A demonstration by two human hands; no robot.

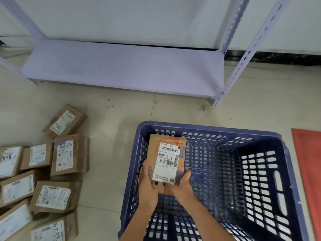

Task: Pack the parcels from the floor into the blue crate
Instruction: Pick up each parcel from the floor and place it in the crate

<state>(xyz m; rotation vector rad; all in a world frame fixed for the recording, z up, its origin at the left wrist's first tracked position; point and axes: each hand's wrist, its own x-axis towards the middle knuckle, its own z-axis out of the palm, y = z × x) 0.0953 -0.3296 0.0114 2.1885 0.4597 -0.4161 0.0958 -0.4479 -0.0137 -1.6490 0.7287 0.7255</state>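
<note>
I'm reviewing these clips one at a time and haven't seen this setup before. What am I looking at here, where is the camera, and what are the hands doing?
There is no robot here. The single picture comes from a wide-angle camera worn on a person's head, looking forward and down, so the two forearms entering from the bottom edge are that person's own.

The left hand and right hand together hold one cardboard parcel by its near end, label facing up, over the left part of the blue crate. The crate looks otherwise empty.

On the tiled floor to the left lies a cluster of other labelled parcels, not yet packed. Behind stands a pale metal shelf, and a red mat shows at the right edge.
</note>
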